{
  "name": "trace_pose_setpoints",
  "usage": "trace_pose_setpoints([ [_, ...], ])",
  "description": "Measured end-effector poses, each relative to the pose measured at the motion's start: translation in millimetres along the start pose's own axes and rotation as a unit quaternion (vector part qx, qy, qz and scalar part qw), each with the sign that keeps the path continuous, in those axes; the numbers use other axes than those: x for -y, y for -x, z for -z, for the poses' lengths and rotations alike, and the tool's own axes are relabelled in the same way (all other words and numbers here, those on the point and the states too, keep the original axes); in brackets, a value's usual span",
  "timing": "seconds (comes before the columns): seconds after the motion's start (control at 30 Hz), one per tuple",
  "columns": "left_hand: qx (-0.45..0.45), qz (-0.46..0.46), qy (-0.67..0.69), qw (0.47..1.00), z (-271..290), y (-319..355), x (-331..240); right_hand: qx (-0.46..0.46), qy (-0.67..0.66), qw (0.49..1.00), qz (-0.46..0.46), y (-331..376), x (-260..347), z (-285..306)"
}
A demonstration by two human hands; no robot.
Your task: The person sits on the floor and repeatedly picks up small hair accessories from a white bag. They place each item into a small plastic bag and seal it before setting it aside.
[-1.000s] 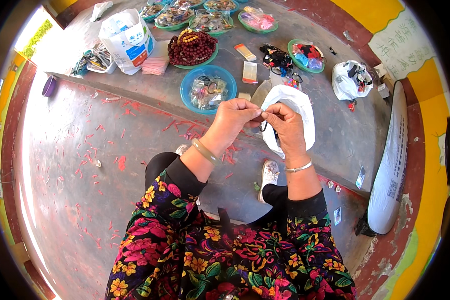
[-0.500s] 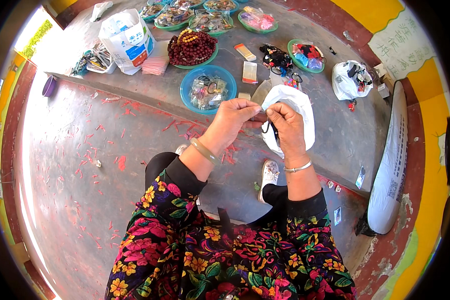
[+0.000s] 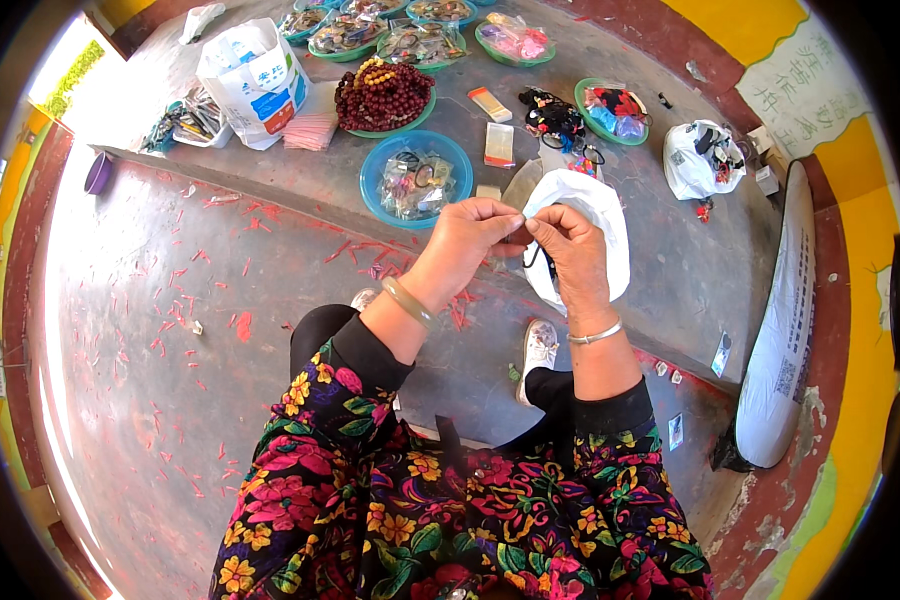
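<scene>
My left hand (image 3: 462, 238) and my right hand (image 3: 576, 262) meet in the middle, thumbs and fingertips pinched together. A small clear plastic packet (image 3: 522, 186) shows just beyond the fingertips; whether it is held or lies on the ledge I cannot tell. Below my right fingers a thin black elastic loop (image 3: 532, 257) hangs down, partly hidden by the palm. Behind my right hand stands an opened white plastic bag (image 3: 615, 235). The blue basin (image 3: 367, 180) beyond my left hand holds small clear packets with dark loops inside.
On the raised ledge are a basket of dark red beads (image 3: 375, 100), a pile of black loops (image 3: 552, 118), a green basket (image 3: 582, 95) and a stuffed white bag (image 3: 685, 170). A long white sack (image 3: 775, 330) leans at the right. Red scraps litter the floor.
The right fingers have shifted very slightly up and left against the left fingertips. Everything else stays in place.
</scene>
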State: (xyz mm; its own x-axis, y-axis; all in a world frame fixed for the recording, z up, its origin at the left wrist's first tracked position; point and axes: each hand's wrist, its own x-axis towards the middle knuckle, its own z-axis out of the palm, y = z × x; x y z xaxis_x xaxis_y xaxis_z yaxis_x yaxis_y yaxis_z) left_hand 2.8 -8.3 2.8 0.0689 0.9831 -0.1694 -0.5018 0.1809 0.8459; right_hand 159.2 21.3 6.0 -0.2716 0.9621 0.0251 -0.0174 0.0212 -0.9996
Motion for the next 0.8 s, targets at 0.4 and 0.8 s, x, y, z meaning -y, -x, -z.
trace_pose_setpoints([
  [0.4, 0.009, 0.0, -0.024, 1.0, -3, 4, -3, 0.019, -0.048, 0.999, 0.012, 3, 5, 1],
  [0.8, -0.001, -0.012, 0.001, 1.0, 1, 1, -4, 0.001, -0.079, 0.996, -0.041, -2, -4, 9],
])
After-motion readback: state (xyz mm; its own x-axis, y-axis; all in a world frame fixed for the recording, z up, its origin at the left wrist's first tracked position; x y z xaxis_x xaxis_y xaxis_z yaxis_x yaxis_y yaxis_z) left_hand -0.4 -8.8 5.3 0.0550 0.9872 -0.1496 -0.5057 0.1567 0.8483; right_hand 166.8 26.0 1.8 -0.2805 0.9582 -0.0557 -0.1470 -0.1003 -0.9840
